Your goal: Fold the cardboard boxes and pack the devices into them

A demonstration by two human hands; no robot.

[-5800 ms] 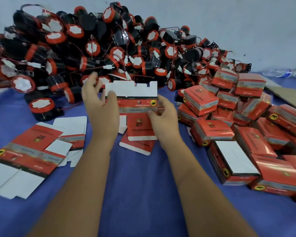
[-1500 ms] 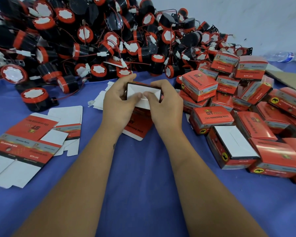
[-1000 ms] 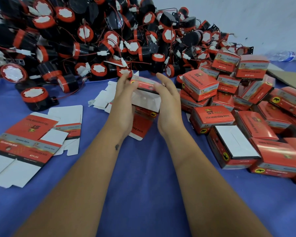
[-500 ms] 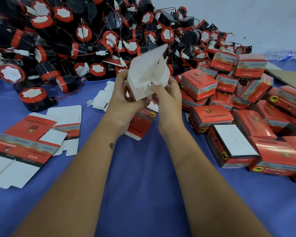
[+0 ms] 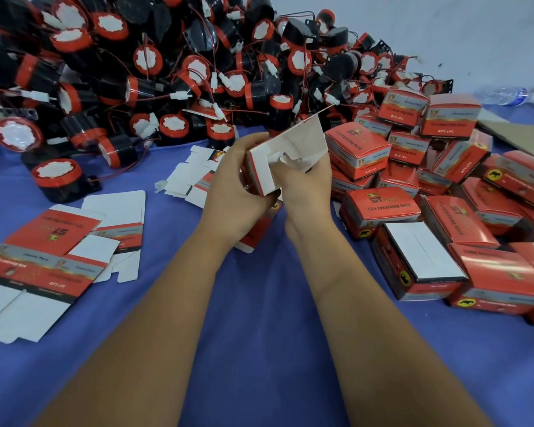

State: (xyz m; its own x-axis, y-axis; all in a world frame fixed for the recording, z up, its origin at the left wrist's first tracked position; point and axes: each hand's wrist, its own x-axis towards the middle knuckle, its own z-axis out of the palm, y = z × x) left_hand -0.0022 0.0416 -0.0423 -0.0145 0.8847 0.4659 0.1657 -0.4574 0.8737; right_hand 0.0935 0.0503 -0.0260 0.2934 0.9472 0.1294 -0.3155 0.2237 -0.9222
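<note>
I hold a half-formed red and white cardboard box (image 5: 290,149) above the blue cloth, its white inner flaps facing me and one long flap sticking up to the right. My left hand (image 5: 238,186) grips its left end with fingers curled round it. My right hand (image 5: 305,186) holds its right side, fingertips pressing on the inner flaps. A big heap of black and red round devices (image 5: 167,72) with wires fills the back. Flat unfolded boxes (image 5: 43,260) lie at the left, and more flat boxes (image 5: 195,177) lie just behind my left hand.
Several folded red boxes (image 5: 444,195) are piled at the right, one open box (image 5: 420,257) showing a white inside. A plastic bottle (image 5: 509,95) and a brown cardboard sheet (image 5: 518,134) lie at the far right. Blue cloth (image 5: 259,318) covers the table.
Since the earliest frame the flat blank has been opened into a box shape. In the last half second I tilted the box lower and turned it, with my right fingers now on the inner flaps.
</note>
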